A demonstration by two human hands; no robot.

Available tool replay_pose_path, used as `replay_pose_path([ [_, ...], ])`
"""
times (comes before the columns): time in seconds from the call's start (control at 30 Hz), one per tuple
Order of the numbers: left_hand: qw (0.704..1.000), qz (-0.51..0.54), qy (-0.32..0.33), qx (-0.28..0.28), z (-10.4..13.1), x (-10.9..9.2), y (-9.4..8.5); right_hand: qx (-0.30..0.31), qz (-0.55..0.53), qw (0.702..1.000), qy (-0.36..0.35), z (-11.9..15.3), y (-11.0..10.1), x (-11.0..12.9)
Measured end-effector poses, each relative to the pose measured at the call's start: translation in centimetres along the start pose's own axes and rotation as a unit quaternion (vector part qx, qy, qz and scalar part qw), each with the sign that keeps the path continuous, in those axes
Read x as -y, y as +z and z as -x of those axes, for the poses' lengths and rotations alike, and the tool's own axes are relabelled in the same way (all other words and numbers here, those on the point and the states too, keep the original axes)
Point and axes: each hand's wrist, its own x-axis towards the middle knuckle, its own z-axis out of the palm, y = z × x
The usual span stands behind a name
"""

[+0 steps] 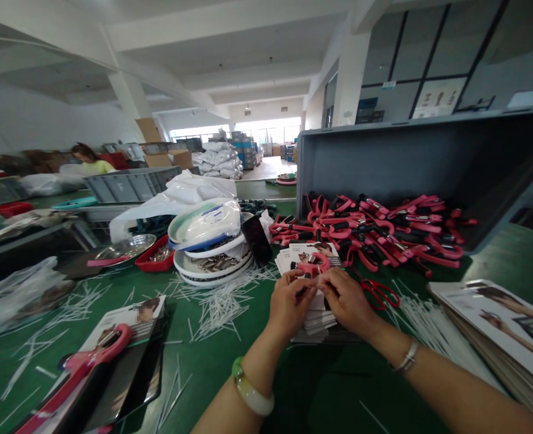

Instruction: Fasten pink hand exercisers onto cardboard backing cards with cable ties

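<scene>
Pink curved tool (317, 264) between bare hands

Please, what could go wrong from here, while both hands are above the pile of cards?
The pile of cards is uneven, so it might slide. The dark phone stands tilted by the stacked plates and could fall if bumped. The red scissors lie close to the right hand, which might catch them.

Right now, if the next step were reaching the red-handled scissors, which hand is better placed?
Right, I'd judge: the right hand is close beside the red-handled scissors, while the left hand is on their far side. Both hands' fingertips are busy by the pink-handled tool.
</scene>
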Motion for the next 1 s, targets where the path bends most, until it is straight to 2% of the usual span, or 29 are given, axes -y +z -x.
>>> replay_pose_path([
  [0.1,1.0,-0.005,-0.021,0.012,-0.2,0.1,-0.1,-0.039,0.006,0.999,0.013,0.1,0.2,0.0],
  [0.27,0.995,-0.076,-0.061,0.017,0.1,-0.5,-1.1,-0.099,0.054,0.992,0.06,1.4,-0.1,-0.2],
  [0.4,0.991,-0.118,-0.059,0.017,0.9,-1.6,-1.4,-0.113,0.034,0.989,0.084,2.0,-0.7,-0.4],
  [0.5,0.986,-0.142,-0.088,0.03,1.1,-2.1,-1.4,-0.069,-0.02,0.997,0.042,1.0,-0.7,0.0],
  [0.63,0.98,-0.164,-0.113,0.024,0.7,-2.0,-1.5,0.064,-0.034,0.997,0.01,-1.1,-0.5,0.4],
  [0.7,0.977,-0.179,-0.115,0.023,0.5,-1.9,-1.6,0.105,-0.021,0.994,-0.006,-1.5,-0.5,0.2],
  [0.87,0.974,-0.19,-0.116,0.045,0.2,-1.9,-1.9,0.164,-0.063,0.984,-0.015,-0.9,-1.1,-0.7],
  [1.0,0.974,-0.155,-0.147,0.073,-0.1,-1.8,-2.1,0.156,-0.11,0.981,0.026,-0.7,-1.1,-0.9],
])
